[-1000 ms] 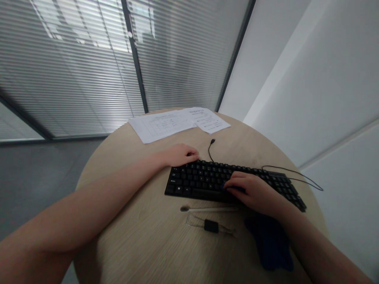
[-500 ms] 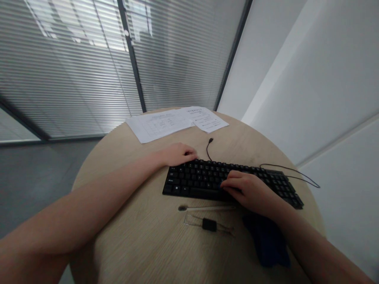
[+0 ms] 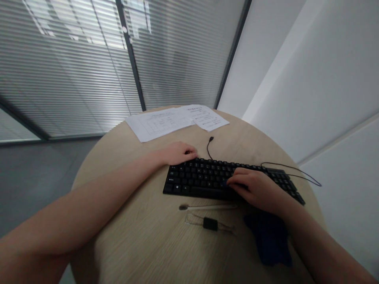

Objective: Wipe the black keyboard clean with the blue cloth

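A black keyboard (image 3: 204,178) lies across the round wooden table (image 3: 154,244). My left hand (image 3: 177,153) rests at the keyboard's far left corner, its fingers curled over the back edge. Over the middle keys my right hand (image 3: 256,189) lies palm down. Its fingers are drawn together, and a tiny bluish spot shows at their tips, too small to name. The keyboard's cable (image 3: 293,173) loops off to the right, and its plug end (image 3: 211,139) lies on the table behind the keys.
In front of the keyboard lie a thin clear-handled brush (image 3: 207,206) and a wire tool with a black grip (image 3: 210,224). A dark blue cloth (image 3: 271,238) sits under my right forearm. Two printed sheets (image 3: 166,123) lie at the far edge. Beyond are blinds and a white wall.
My right hand has shifted slightly to the right along the keys. My left hand stays at the keyboard's corner. The view has drifted a little.
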### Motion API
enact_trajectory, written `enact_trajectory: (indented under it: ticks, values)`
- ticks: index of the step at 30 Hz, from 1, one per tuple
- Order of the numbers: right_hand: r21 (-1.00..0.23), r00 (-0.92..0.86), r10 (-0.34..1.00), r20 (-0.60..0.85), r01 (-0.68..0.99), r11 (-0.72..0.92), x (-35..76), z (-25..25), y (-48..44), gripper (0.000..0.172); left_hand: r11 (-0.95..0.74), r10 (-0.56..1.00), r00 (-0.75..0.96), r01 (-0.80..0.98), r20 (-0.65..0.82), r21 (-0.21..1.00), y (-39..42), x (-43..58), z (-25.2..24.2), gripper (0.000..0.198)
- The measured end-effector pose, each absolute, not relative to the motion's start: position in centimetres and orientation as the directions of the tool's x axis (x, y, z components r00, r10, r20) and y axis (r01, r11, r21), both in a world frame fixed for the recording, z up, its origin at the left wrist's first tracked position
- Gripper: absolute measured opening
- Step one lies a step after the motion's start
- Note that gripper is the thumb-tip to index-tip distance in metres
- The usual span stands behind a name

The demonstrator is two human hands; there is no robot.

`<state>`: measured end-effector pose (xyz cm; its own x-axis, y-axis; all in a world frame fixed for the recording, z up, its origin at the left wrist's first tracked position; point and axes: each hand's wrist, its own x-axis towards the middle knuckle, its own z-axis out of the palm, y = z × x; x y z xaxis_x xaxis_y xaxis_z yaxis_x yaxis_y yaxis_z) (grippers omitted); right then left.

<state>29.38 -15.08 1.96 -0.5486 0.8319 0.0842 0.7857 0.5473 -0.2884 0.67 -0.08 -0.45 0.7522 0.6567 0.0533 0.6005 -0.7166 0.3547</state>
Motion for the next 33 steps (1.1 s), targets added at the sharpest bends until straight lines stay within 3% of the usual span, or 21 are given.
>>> enact_trajectory:
  ticks: [33]
  values:
    - [-0.344,-0.562,0.827,0.031,0.77,0.537,29.45,2.03,-14.74,0.023,-0.712,0.662,0.746,0.6,0.065,0.366,-0.31,0.68,-0.14,0.041]
